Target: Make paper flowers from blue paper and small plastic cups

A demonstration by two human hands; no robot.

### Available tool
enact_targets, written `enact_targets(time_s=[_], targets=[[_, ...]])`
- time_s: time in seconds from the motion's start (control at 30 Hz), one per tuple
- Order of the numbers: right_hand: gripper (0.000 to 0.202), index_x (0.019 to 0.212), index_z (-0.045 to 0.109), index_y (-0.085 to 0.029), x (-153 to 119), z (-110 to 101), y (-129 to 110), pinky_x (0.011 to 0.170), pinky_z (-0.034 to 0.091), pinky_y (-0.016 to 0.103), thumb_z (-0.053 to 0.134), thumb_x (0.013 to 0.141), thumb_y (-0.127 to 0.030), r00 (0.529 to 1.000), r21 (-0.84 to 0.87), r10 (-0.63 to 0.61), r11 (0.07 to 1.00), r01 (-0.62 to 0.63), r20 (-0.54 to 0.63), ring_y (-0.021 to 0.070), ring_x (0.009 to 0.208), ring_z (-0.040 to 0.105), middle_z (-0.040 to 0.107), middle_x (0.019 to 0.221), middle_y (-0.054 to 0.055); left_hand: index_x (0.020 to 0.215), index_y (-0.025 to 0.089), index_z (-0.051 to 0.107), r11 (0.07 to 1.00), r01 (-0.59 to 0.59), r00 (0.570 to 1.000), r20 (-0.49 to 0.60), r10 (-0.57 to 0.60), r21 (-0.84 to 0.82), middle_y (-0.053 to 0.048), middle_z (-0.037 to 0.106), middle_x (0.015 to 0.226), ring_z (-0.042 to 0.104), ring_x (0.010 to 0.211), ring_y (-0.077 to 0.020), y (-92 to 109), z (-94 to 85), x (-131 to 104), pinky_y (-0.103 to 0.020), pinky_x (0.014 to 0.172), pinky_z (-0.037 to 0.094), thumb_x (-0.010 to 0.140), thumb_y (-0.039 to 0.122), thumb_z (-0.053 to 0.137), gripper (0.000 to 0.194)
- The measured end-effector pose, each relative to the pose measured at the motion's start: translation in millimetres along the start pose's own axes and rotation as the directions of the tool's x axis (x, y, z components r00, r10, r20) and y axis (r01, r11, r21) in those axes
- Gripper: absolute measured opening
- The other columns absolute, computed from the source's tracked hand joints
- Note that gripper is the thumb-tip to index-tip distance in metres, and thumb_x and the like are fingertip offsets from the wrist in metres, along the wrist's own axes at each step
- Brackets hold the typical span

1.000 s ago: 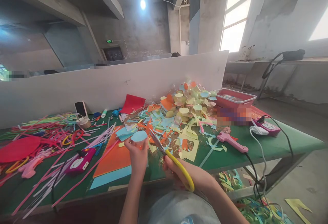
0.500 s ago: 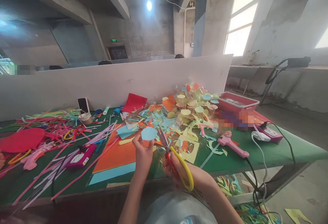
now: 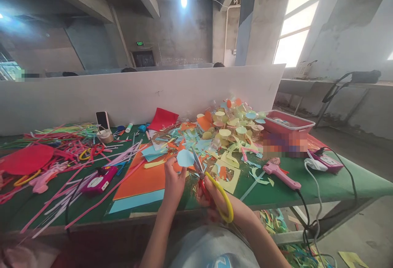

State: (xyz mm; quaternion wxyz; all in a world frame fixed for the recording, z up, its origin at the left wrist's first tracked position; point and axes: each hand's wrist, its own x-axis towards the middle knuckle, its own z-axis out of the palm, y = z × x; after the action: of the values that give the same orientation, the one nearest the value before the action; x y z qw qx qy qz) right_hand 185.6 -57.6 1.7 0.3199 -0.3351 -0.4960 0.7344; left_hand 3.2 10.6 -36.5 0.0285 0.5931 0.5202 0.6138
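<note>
1. Disc (image 3: 186,158), blue and single, is being held up near the centre of the frame, above the scraps on the green table (image 3: 337,184).
2. Left hand (image 3: 174,180) is pinching its lower left edge, thumb and fingers together on the paper; so this hand is the nearer one.
3. Right hand (image 3: 211,189) is gripping the scissors (image 3: 202,174) by their handles, to the lower right of the disc. Its fingers are partly hidden behind the yellow loop.
4. From the right hand, the disc is lying to the upper left. The long axis of the scissors is running the same way, from lower right to upper left, and the tips are reaching the disc's right edge. Whether they are touching the paper, I cannot tell. The disc itself is showing no clear long axis.
5. I am counting one pair of scissors, one phone (image 3: 102,120) at left, one red sheet (image 3: 163,118) at upper middle, one pink tray (image 3: 287,128) at right, and two purple boxes (image 3: 100,181), one on each side.
6. One orange sheet (image 3: 135,184) is lying over blue paper (image 3: 135,201), left of the hands.
7. In the heap (image 3: 225,133), right of centre, many cut pieces are overlapping, so I cannot count them.
</note>
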Motion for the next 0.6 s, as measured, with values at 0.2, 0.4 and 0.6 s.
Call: enact_targets(time_s=[0.2, 0.4, 0.6], targets=[[0.064, 0.063, 0.044, -0.023, 14, 1, 13, 0.027, 0.026, 0.019, 0.037, 0.078, -0.084, 0.992, 0.007, 0.084, 0.996, -0.083, -0.094, 0.0053, 0.025, 0.026, 0.032, 0.040, -0.011, 0.110, 0.022, 0.043, 1.000, -0.011, 1.000, -0.017, 0.011, -0.003, -0.009, 0.053, 0.110, 0.055, 0.108, -0.0245, -3, 2.1, 0, -0.043, 0.091, 0.048, 0.082, 0.039, 0.062, 0.039], [0.064, 0.058, 0.044, -0.022, 22, -1, 27, 0.025, 0.033, 0.020, 0.038, 0.081, -0.081, 0.993, -0.053, -0.007, 0.999, 0.001, -0.118, 0.0080, 0.021, 0.034, 0.034, 0.033, -0.010, 0.110, 0.022, 0.043, 1.000, 0.015, 0.999, -0.033, -0.015, -0.002, -0.009, 0.053, 0.107, 0.056, 0.104, -0.0235, -4, 5.4, -3, -0.041, 0.087, 0.050, 0.080, 0.037, 0.064, 0.039], [0.066, 0.071, 0.049, -0.021, 12, 0, 10, 0.026, 0.033, 0.019, 0.028, 0.083, -0.083, 0.993, -0.065, -0.058, 0.997, 0.052, -0.101, 0.0069, 0.024, 0.033, 0.036, 0.039, -0.010, 0.110, 0.022, 0.041, 1.000, 0.015, 0.996, -0.087, -0.015, 0.001, -0.010, 0.054, 0.110, 0.056, 0.107, -0.0252, -1, 3.7, -2, -0.046, 0.094, 0.047, 0.081, 0.041, 0.065, 0.043]])
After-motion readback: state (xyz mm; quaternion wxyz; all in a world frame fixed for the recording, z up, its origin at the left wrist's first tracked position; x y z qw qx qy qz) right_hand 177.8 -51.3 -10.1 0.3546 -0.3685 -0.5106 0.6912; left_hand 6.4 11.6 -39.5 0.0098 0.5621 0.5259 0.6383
